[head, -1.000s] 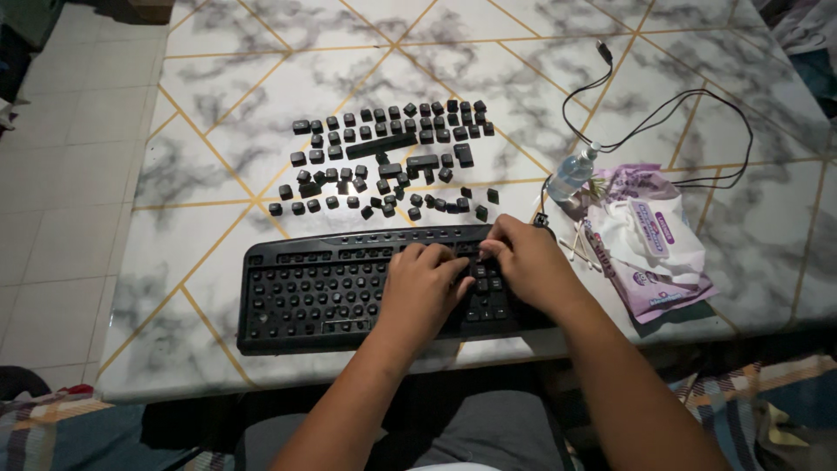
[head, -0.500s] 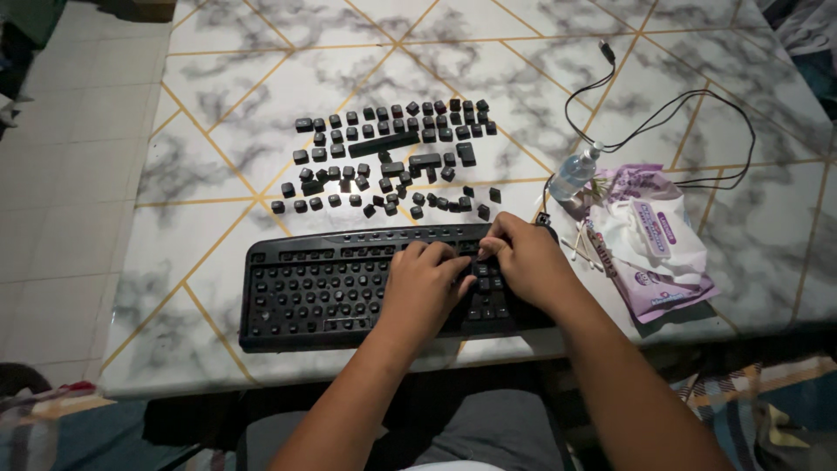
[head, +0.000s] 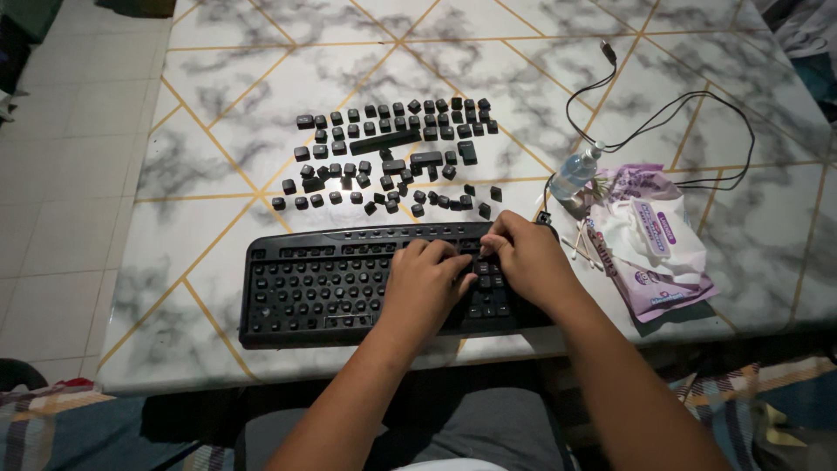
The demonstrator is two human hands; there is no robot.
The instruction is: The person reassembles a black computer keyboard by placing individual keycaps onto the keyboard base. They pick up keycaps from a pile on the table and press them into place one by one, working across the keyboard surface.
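A black keyboard (head: 323, 283) lies at the near edge of the marble-patterned table (head: 261, 96), with most of its keycaps off. My left hand (head: 427, 279) rests on its right-middle part, fingers curled down onto the keys. Beside it, my right hand (head: 523, 257) is over the keyboard's right end, its fingertips pinched together at the top row; what they pinch is too small to tell. Several loose black keycaps (head: 392, 148) lie in rows and a scatter on the table beyond the keyboard.
A small clear bottle (head: 577, 173) stands right of the keycaps. A purple and white wipes pack (head: 649, 249) lies further right with cotton swabs (head: 577, 249) beside it. A black cable (head: 680, 131) loops across the far right. Tiled floor (head: 61, 174) on the left.
Both hands stay on the right part of the keyboard; the fingers shift only slightly. The keycaps on the table have not moved.
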